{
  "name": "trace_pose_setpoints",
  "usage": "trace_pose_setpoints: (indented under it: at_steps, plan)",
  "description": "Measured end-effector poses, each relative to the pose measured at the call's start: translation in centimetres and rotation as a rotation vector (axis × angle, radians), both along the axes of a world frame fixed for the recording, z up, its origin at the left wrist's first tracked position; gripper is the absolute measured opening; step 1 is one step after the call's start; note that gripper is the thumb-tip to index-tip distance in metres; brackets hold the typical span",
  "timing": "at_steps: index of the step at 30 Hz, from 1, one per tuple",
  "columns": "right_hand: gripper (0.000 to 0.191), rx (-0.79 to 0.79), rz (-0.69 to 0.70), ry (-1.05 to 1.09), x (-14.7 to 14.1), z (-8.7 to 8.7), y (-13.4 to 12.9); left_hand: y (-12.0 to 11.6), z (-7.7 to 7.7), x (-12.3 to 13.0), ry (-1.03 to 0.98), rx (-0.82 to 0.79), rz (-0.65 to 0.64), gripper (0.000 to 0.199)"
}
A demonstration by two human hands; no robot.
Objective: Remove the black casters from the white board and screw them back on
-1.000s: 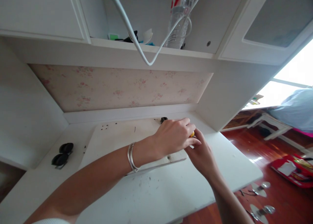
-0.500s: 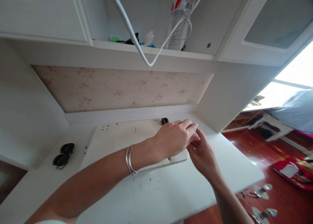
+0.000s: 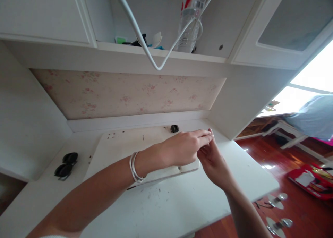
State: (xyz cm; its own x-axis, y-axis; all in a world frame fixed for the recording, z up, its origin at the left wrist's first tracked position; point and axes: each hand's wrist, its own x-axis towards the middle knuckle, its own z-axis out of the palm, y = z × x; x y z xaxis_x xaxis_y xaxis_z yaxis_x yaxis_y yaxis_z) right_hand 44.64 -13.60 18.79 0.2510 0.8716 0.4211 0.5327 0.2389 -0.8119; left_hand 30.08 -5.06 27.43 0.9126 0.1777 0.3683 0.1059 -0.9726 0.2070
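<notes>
My left hand, with silver bangles on its wrist, reaches over the white panel's right end. Its fingers are pressed together against the fingers of my right hand, which is raised and cupped. Whatever lies between the two hands, if anything, is hidden. Below them a white panel with small screw holes lies flat on the white desk. A black caster wheel stands at the panel's far edge. Another black twin-wheel caster lies on the desk to the left.
A white cable hangs in front of the open shelf above. On that shelf stands a clear plastic bottle beside small items. Round metal pieces and a red tray lie on the wooden floor at right. Dark specks dot the desk's front.
My left fingers have straightened a little and slid slightly across my right fingers. The hands stay together over the panel's right end. The view has shifted slightly.
</notes>
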Motion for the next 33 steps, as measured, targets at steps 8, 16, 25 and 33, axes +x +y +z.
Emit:
trace_pose_setpoints:
  at_steps: [8, 16, 25, 33]
  plan:
    - [0.078, -0.054, -0.173, -0.006, 0.3, 0.0, -0.1, -0.3, -0.2, 0.3, -0.051, 0.058, 0.198, 0.035]
    - [0.084, -0.004, -0.243, -0.113, -0.2, 0.0, -0.2, -0.2, 0.2, 0.4, -0.013, 0.070, 0.174, 0.025]
    - [0.079, 0.020, -0.084, 0.055, -0.2, 0.2, -0.6, -0.5, -0.3, 0.5, -0.039, -0.007, 0.018, 0.036]
    - [0.079, -0.025, -0.073, 0.137, 0.1, 0.2, -0.7, -0.8, -0.3, 0.8, -0.097, 0.105, 0.150, 0.033]
